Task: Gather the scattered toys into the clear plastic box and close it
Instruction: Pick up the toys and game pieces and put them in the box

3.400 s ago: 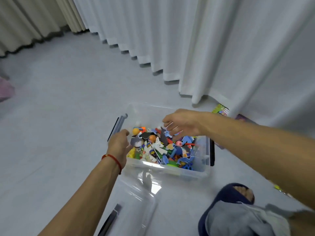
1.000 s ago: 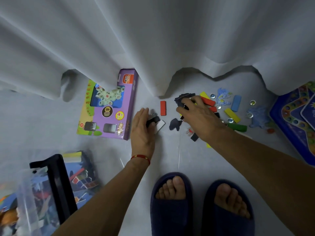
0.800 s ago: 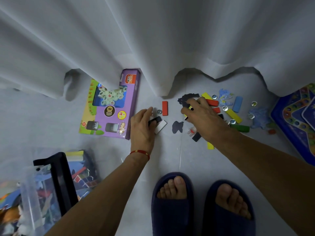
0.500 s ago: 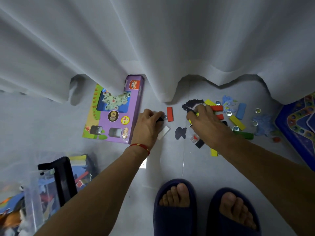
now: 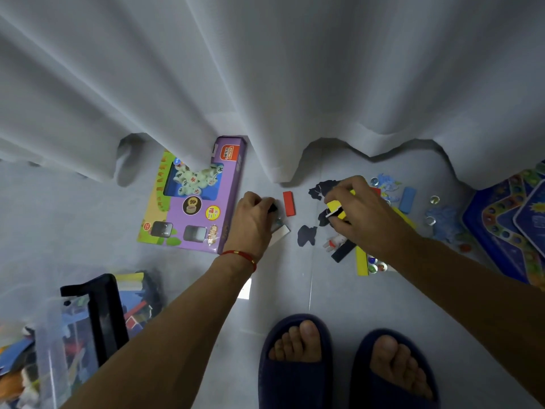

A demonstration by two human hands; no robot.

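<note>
Small toys lie scattered on the grey floor under the curtain hem. My left hand (image 5: 253,219) curls round a small black piece, beside a white block (image 5: 280,234) and a red block (image 5: 289,203). My right hand (image 5: 358,214) holds a yellow block (image 5: 334,206) together with a dark piece. Under and around it lie dark flat shapes (image 5: 306,235), a long yellow block (image 5: 361,261), a blue block (image 5: 407,199), glass marbles (image 5: 434,199) and a small white figure (image 5: 334,242). The clear plastic box (image 5: 56,349), full of toys, stands at the lower left with its black latch up.
A purple toy package (image 5: 203,208) lies left of my left hand, partly under the white curtain (image 5: 265,84). A blue game board (image 5: 507,225) lies at the right edge. My feet in dark blue slippers (image 5: 295,367) stand below the toys.
I turned from the box to the toys by the curtain. My left hand closed round the black piece. My right hand lifted a yellow block off the floor.
</note>
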